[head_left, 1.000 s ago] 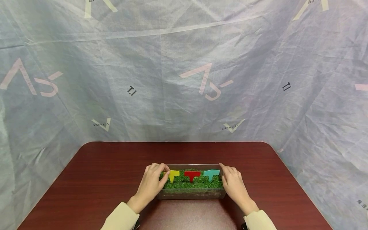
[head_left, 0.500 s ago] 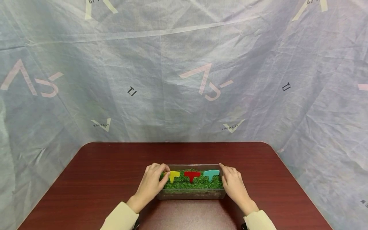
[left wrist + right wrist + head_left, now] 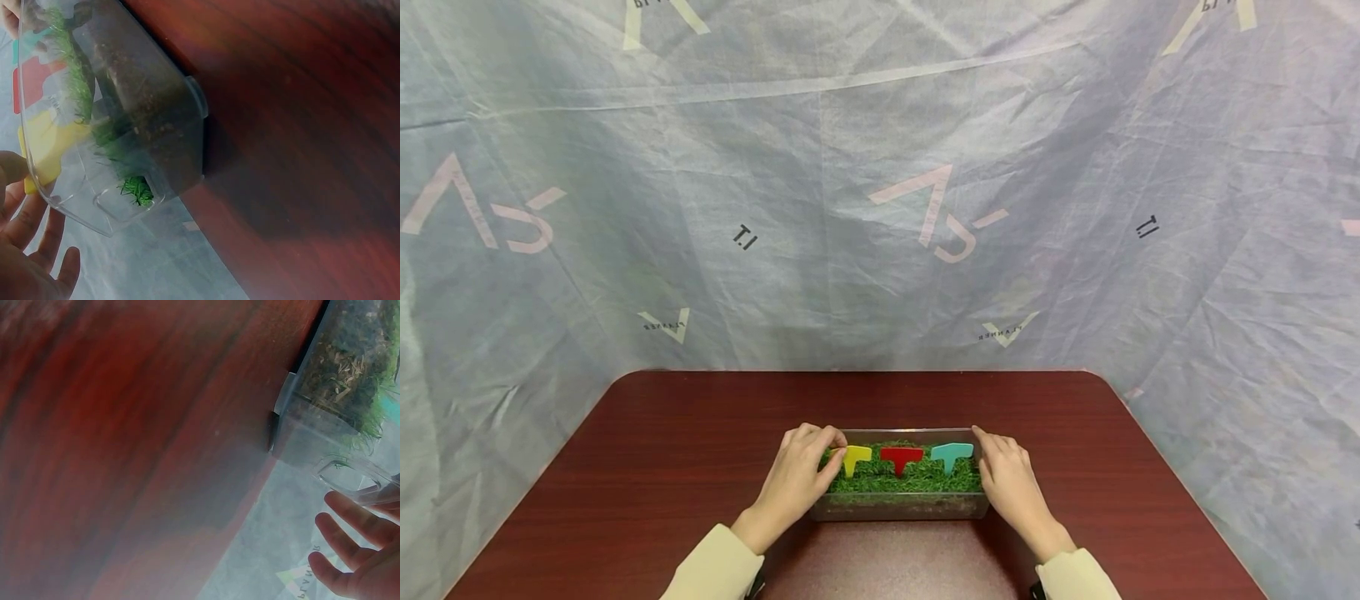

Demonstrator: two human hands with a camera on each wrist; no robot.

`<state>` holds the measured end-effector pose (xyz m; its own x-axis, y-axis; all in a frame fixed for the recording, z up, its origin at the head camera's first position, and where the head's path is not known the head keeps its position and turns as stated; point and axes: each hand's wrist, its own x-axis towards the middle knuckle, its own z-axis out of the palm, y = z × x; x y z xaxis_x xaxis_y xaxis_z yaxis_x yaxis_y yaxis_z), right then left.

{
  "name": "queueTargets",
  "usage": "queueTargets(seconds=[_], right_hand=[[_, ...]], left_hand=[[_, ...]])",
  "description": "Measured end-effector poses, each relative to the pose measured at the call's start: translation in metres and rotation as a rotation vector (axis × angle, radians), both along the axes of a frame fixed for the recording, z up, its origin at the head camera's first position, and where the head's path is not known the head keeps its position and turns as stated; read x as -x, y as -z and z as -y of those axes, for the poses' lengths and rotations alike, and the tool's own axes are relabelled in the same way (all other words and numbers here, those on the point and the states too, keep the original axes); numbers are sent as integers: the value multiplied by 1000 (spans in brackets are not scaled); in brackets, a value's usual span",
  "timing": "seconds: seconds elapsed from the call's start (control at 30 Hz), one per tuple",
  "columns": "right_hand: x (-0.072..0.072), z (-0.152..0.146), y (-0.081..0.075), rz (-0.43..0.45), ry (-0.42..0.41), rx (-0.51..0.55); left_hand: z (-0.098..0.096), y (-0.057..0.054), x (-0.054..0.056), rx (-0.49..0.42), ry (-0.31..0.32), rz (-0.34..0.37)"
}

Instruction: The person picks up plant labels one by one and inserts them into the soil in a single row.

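Note:
A clear plastic box point(image 3: 898, 507) filled with soil and green turf point(image 3: 887, 483) stands on the table. T-shaped plant labels in yellow point(image 3: 856, 456), red point(image 3: 900, 457) and blue point(image 3: 951, 454) stand in a row in the turf. My left hand point(image 3: 793, 471) pinches the yellow label's left end; in the left wrist view its other fingers point(image 3: 53, 237) spread loosely outside the box. At the box's right end, my right hand point(image 3: 1011, 479) holds the rim. Its lower fingers point(image 3: 350, 531) extend past the end wall's handle hole point(image 3: 347, 477); the thumb is hidden in the right wrist view.
The dark red-brown table point(image 3: 700, 433) extends around the box and has rounded far corners. Behind it and along both sides hangs a grey cloth point(image 3: 820, 275) with printed letters and shapes.
My left hand has shifted very slightly to the right with the top of the yellow label. The right hand and the box stay in place.

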<state>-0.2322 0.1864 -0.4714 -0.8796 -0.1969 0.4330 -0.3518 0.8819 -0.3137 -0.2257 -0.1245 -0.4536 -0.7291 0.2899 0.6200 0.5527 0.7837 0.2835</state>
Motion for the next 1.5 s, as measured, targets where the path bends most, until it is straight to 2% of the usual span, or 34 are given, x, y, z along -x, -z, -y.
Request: queueTargets(seconds=[0.5,0.97,1.13,1.3,1.5], right_hand=[[0,0,-1,17,-6,3],[1,1,-2,24,-1,-19],[1,0,-2,28,-2,-22],[1,-1,-2,32,-5,-13],[1,-1,-5,50,-25,54]], left_hand=[[2,2,2,4,-5,-39],[11,-2,1,-9,-17,-42],[19,-4,2,12,-47,-50],[30,-3,0,70,-97,-46],[49,-1,-3,140,-143,-60]])
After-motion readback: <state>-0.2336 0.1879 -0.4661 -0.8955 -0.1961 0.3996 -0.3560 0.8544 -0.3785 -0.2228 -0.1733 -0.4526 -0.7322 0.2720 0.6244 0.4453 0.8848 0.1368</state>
